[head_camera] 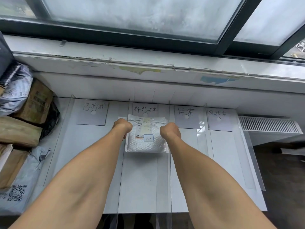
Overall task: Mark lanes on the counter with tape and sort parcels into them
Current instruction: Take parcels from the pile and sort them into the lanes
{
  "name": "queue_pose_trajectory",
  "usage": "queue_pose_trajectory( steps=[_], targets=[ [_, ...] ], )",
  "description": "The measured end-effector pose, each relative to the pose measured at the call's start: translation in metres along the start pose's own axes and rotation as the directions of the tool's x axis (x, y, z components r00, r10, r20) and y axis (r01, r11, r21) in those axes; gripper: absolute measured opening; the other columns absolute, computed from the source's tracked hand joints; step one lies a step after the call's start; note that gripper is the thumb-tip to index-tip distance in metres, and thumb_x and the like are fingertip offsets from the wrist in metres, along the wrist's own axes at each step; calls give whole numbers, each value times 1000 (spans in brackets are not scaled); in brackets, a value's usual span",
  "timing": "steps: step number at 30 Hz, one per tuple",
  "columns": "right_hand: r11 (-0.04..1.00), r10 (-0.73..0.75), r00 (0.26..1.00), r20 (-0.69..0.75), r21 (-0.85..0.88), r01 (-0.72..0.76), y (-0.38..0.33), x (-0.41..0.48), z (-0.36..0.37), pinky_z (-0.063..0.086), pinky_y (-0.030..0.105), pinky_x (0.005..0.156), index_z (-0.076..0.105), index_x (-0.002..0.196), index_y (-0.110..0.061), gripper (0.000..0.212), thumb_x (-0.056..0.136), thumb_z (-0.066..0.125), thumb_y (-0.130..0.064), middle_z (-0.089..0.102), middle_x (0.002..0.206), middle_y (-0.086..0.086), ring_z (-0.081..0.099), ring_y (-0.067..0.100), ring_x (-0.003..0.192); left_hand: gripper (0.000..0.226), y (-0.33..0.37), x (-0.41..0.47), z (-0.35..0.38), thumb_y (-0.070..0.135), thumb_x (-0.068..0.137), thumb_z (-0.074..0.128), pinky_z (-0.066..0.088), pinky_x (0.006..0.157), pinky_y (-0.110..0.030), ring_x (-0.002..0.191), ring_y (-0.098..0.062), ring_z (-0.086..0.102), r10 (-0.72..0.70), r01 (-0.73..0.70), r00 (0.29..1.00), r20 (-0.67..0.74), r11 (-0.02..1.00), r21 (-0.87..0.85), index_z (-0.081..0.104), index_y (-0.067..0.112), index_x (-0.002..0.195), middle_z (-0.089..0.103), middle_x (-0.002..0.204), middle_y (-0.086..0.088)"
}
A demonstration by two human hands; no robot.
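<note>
Forearms first; my left hand (123, 127) and right hand (170, 130) clutched the white parcel (146, 143) between them. Dropped crooked, it could straddle the tape line (170, 195) beside my right hand.

Four paper cards lie along the back of the tabletop (143, 179), each handwritten in black marker: the leftmost card (92, 114) reads 已完成, the second card (144, 109) 待处理, the third card (187, 118) 异常 and the rightmost card (218, 119) 处理中. The white padded parcel (146, 144) in front of the second card carries a printed shipping label (145, 127) with a blue-framed stamp, its print too small to read. At the lower left a grey mailer bag (24, 171) shows a black QR code (17, 193) beside illegible small print.
</note>
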State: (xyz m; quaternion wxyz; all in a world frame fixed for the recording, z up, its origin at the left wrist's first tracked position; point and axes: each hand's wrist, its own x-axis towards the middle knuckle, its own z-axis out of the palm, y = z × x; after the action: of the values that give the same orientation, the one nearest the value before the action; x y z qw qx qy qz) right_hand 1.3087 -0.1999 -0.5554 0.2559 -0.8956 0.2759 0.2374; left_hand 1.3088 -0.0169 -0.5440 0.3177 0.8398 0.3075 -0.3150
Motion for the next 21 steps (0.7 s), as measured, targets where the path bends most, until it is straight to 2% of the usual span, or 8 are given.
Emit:
queue_pose_trajectory(
  steps=[5,10,14,17,21],
  targets=[
    [997,-36,999,2,-69,36,0,-1,1,49,32,80,55,95,-15,8,94,49,-20,65,102,5,60,25,85,35,4,-2,-5,11,97,45,54,65,-32,73,-28,64,33,-32,999,-33,999,25,56,0,127,65,114,-18],
    [990,-84,996,0,-114,84,-9,-11,-2,47,32,83,59,102,-14,17,91,46,-17,63,98,5,56,25,83,30,2,-9,-15,13,96,46,52,63,-30,73,-27,63,38,-37,999,-31,999,39,58,-1,120,65,108,-16],
    [977,-157,987,-9,-147,154,-37,-27,-11,45,31,75,56,84,-13,12,92,48,-17,59,88,4,55,26,80,26,2,-16,-44,13,94,47,54,71,-34,82,-30,68,82,-78,991,-109,996,41,58,0,113,64,108,-16],
    [958,-254,967,-3,-139,251,-79,-45,-14,46,31,73,52,72,-13,26,97,48,-23,62,90,5,58,26,80,30,0,-22,-79,17,92,48,52,79,-36,102,-35,65,132,-116,965,-228,990,83,61,0,112,64,118,-19],
    [889,-426,905,0,-189,418,-139,-83,-19,50,38,89,63,96,-10,23,97,46,-26,67,109,12,63,32,102,27,-5,-32,-132,27,93,49,43,74,-33,103,-36,62,211,-153,904,-371,972,181,62,4,102,65,114,-17]
  ],
)
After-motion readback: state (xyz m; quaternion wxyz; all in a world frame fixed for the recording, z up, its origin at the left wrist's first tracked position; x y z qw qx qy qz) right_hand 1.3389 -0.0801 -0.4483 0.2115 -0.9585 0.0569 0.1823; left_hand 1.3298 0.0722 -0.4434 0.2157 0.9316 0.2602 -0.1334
